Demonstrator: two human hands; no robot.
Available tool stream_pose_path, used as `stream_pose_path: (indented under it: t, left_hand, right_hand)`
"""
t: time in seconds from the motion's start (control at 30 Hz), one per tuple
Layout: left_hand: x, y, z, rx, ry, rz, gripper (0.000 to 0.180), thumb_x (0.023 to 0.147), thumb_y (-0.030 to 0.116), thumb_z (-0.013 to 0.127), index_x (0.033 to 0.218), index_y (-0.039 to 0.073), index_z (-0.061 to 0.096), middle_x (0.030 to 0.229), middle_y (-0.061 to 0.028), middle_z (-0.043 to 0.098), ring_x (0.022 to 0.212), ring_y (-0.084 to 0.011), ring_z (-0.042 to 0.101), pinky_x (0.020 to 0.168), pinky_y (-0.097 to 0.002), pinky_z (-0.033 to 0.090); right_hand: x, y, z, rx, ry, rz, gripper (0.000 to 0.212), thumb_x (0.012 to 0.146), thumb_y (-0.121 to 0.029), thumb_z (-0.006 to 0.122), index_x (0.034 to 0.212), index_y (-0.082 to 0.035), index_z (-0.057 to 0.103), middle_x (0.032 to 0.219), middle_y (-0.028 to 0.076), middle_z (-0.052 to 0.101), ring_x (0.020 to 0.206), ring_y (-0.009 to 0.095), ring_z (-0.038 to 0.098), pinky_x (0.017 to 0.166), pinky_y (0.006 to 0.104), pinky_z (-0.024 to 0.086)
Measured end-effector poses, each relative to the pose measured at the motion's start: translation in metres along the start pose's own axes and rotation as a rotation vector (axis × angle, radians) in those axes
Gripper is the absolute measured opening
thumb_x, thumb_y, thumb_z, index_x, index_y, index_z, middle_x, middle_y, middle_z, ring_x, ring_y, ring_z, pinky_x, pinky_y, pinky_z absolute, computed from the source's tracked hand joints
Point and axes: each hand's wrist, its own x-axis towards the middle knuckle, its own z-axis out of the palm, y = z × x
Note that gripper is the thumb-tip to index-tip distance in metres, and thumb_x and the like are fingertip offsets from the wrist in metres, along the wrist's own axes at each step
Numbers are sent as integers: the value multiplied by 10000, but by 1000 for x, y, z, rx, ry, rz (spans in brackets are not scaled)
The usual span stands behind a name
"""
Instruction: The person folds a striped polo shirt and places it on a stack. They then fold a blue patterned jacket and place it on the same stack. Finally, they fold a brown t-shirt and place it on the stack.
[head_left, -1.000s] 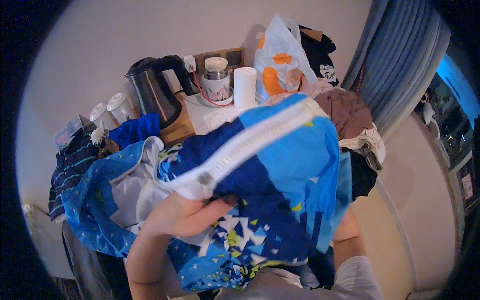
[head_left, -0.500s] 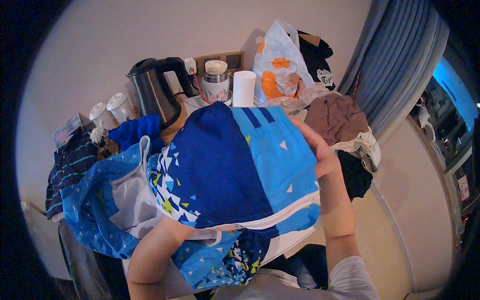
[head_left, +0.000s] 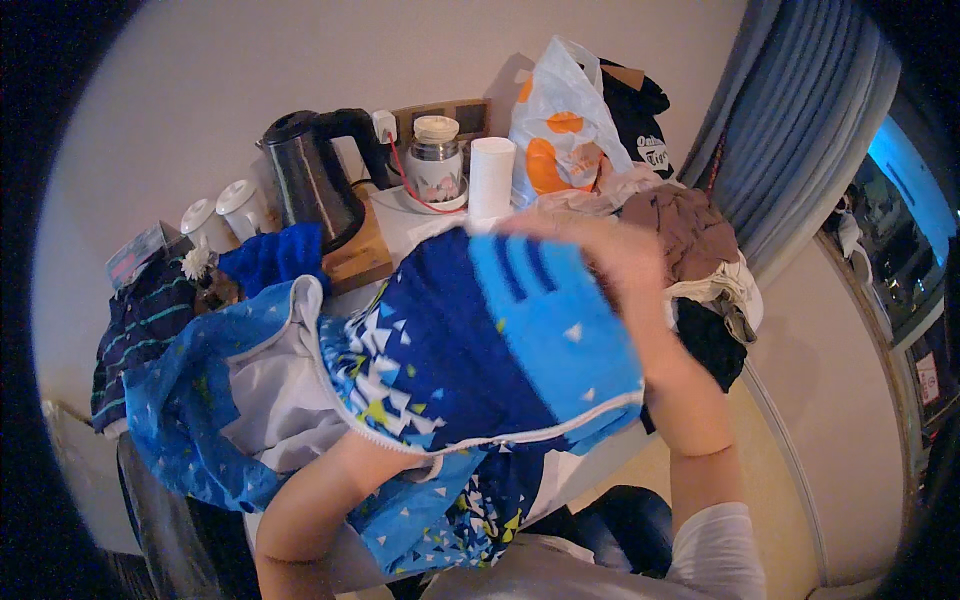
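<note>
Navy and sky-blue cloth fills the middle of the frame: one zip-edged garment (head_left: 480, 345), patterned with white and lime triangles, raised between our hands. Our left hand is hidden beneath it, with only the left forearm (head_left: 320, 500) showing at lower left, so we cannot tell how far that hand is closed. Our right hand (head_left: 625, 260), blurred, reaches over the upper right edge, fingers stretched leftward; we cannot tell how firmly it grips. We count two white lidded mugs (head_left: 243, 208) and one dark kettle (head_left: 310, 180) at upper left, then one insulated jar (head_left: 436, 170), one white cylinder (head_left: 491, 178) and one orange-spotted plastic bag (head_left: 560, 130) at upper centre. The garment's long axis runs roughly left to right, its white zip edge facing down the frame, two navy bars toward the top.
</note>
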Motion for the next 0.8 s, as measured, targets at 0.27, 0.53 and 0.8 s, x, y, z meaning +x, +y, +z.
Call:
stream_pose_path:
  t: [0.27, 0.53, 0.8]
  left_hand:
    - [32, 17, -1, -802, 89, -319, 241, 916, 215, 609, 802, 4, 621, 591, -33, 582, 541, -119, 556, 516, -285, 428]
    - [25, -32, 64, -1239, -24, -653, 443, 903, 89, 560, 1331, 31, 462, 1160, -41, 587, 1027, -116, 553, 908, -257, 446]
    - [29, -46, 64, -1321, 53, -798, 418, 879, 200, 581, 1260, 32, 547, 1149, -76, 627, 1030, -164, 598, 915, -288, 465]
  right_hand:
    - [79, 147, -88, -283, 522, 93, 243, 847, -128, 602, 1070, -62, 670, 945, 64, 680, 861, 160, 638, 791, 279, 504]
    - [13, 108, -15, -292, 100, 511, 213, 792, -226, 687, 893, -38, 688, 743, 104, 678, 655, 204, 657, 640, 319, 525]
    - [-57, 110, 32, -192, 206, 474, 208, 792, -229, 680, 787, -21, 679, 661, 118, 652, 567, 222, 631, 552, 326, 489]
